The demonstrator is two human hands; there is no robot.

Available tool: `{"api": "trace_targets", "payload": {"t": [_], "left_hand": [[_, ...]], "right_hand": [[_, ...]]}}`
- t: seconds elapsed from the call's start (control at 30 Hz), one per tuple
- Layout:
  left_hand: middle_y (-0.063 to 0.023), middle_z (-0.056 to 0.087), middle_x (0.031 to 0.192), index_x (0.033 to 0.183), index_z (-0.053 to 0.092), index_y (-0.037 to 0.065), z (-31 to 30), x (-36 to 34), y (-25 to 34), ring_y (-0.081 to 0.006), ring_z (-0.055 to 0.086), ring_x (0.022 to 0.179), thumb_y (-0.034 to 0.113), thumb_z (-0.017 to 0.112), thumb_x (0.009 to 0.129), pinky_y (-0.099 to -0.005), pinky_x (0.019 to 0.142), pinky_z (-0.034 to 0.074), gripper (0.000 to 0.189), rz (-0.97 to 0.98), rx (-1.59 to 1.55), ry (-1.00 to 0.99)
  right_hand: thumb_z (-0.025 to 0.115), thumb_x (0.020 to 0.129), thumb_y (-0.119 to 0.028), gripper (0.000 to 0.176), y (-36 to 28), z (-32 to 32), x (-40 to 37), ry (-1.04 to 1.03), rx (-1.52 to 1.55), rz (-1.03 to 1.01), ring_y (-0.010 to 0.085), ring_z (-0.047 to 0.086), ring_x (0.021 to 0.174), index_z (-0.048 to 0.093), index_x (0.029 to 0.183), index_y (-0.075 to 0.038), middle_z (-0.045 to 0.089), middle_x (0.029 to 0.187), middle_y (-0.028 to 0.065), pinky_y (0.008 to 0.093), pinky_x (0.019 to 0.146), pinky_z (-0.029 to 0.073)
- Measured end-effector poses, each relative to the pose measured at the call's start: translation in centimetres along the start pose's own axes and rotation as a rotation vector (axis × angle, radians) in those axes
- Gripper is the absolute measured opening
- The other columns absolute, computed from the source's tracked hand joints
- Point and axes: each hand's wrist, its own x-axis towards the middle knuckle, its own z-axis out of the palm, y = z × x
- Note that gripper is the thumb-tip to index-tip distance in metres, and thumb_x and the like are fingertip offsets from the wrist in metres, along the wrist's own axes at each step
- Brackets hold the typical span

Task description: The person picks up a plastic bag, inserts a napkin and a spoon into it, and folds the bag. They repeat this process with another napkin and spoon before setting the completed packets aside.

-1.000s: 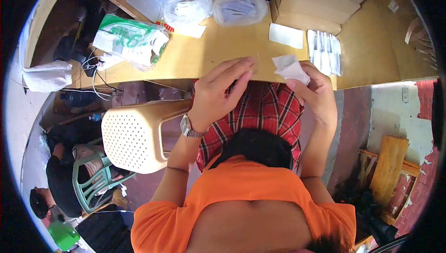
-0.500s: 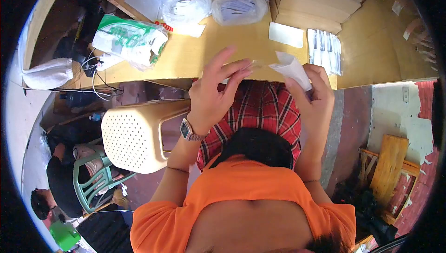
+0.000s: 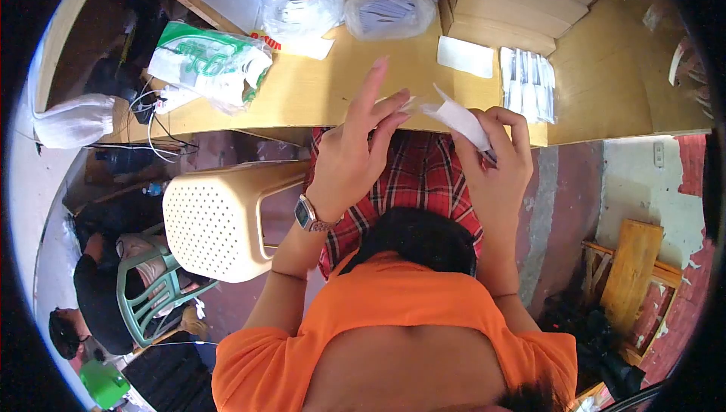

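Observation:
My left hand (image 3: 354,144), wearing a watch, is raised over the near edge of the table. Its thumb and a finger pinch a small piece of thin clear film (image 3: 408,104), while the index finger points up. My right hand (image 3: 499,156) is closed around a slim white packet (image 3: 463,122), tilted with its upper end toward the left hand. A loose, see-through flap shows at that end. Whether the film in the left hand joins the packet cannot be made out. On the table beyond the right hand lies a bundle of white packets (image 3: 528,83) in clear wrapping.
A white card (image 3: 464,57) lies near cardboard boxes (image 3: 522,4). Round plastic-wrapped bundles (image 3: 389,11) stand at the back. A green-and-white plastic bag (image 3: 208,64) sits to the left, by cables. A beige stool (image 3: 215,219) stands below; a person sits on a green chair (image 3: 155,287).
My right hand has moved left with the white packet, bringing its end closer to my left hand. My left hand has shifted up slightly, still pinching.

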Motion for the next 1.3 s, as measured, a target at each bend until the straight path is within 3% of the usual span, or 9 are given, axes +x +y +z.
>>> {"api": "trace_targets", "payload": {"t": [0.3,0.4,0.5,0.6,0.8,0.9,1.1,1.3], "left_hand": [[-0.0049,0.07,0.098,0.128,0.047,0.007,0.0,-0.4,0.0,-0.0157,0.068,0.082,0.007,0.066,0.082,-0.0253,0.07,0.053,0.05,-0.034,-0.122,0.011],[-0.0084,0.068,0.103,0.122,0.055,0.009,-0.1,-0.4,-0.5,-0.0189,0.068,0.087,0.005,0.065,0.083,-0.028,0.073,0.054,0.04,0.09,0.03,-0.004],[-0.0135,0.065,0.103,0.123,0.053,0.01,-0.5,0.1,0.0,-0.0283,0.065,0.086,-0.002,0.058,0.084,-0.0355,0.07,0.053,0.041,0.093,-0.122,-0.076],[-0.0142,0.064,0.1,0.123,0.053,0.009,-0.7,0.6,-0.1,-0.0292,0.064,0.087,-0.004,0.056,0.082,-0.0366,0.072,0.053,0.044,0.188,-0.038,-0.128],[-0.014,0.065,0.097,0.113,0.058,0.005,-0.6,0.2,-1.2,-0.0293,0.064,0.085,-0.003,0.057,0.081,-0.0364,0.071,0.053,0.033,0.175,-0.09,-0.169],[-0.0124,0.068,0.094,0.105,0.064,0.005,-0.4,0.2,-1.0,-0.0241,0.068,0.084,0.0,0.061,0.083,-0.0295,0.071,0.054,0.024,0.115,-0.124,-0.133],[-0.0128,0.068,0.091,0.111,0.063,0.006,-0.8,0.6,-0.1,-0.0239,0.068,0.082,-0.004,0.06,0.081,-0.0292,0.071,0.053,0.032,-0.037,-0.277,-0.178],[-0.0152,0.066,0.093,0.111,0.063,0.006,-1.5,1.1,-0.9,-0.0248,0.067,0.08,-0.009,0.055,0.079,-0.0312,0.07,0.054,0.036,0.125,-0.174,-0.336]], "right_hand": [[0.071,0.071,-0.002,0.028,0.9,0.5,-0.3,-0.034,-0.028,-0.118,0.0152,0.059,0.06,0.067,0.099,-0.008,0.053,0.097,0.0056,0.0277,0.053,0.048],[0.07,0.07,-0.001,0.029,1.2,0.6,-0.3,-0.039,-0.019,-0.141,0.0148,0.06,0.06,0.067,0.099,-0.008,0.053,0.098,0.0057,0.028,0.053,0.048],[0.07,0.069,-0.001,0.031,1.4,0.6,-0.3,-0.057,-0.032,-0.153,0.0152,0.06,0.06,0.066,0.098,-0.009,0.052,0.098,0.0057,0.0286,0.053,0.049],[0.07,0.067,0.0,0.032,1.6,0.7,-0.2,-0.058,-0.028,-0.196,0.0158,0.06,0.06,0.066,0.098,-0.009,0.052,0.099,0.0056,0.0295,0.052,0.049],[0.07,0.068,0.0,0.033,1.8,0.5,0.0,-0.077,-0.022,-0.226,0.0161,0.061,0.06,0.065,0.099,-0.009,0.052,0.101,0.0052,0.0298,0.05,0.049],[0.069,0.069,-0.001,0.031,1.8,0.5,0.1,-0.089,-0.012,-0.233,0.0159,0.061,0.06,0.065,0.098,-0.009,0.052,0.102,0.0048,0.0297,0.049,0.049],[0.07,0.069,-0.002,0.029,1.9,0.3,0.2,-0.124,-0.024,-0.222,0.0154,0.061,0.059,0.065,0.097,-0.01,0.052,0.103,0.0042,0.0297,0.049,0.049],[0.07,0.069,-0.003,0.032,2.4,0.1,0.3,-0.164,-0.061,-0.281,0.0146,0.059,0.057,0.064,0.099,-0.011,0.052,0.104,0.004,0.0296,0.049,0.049]]}}
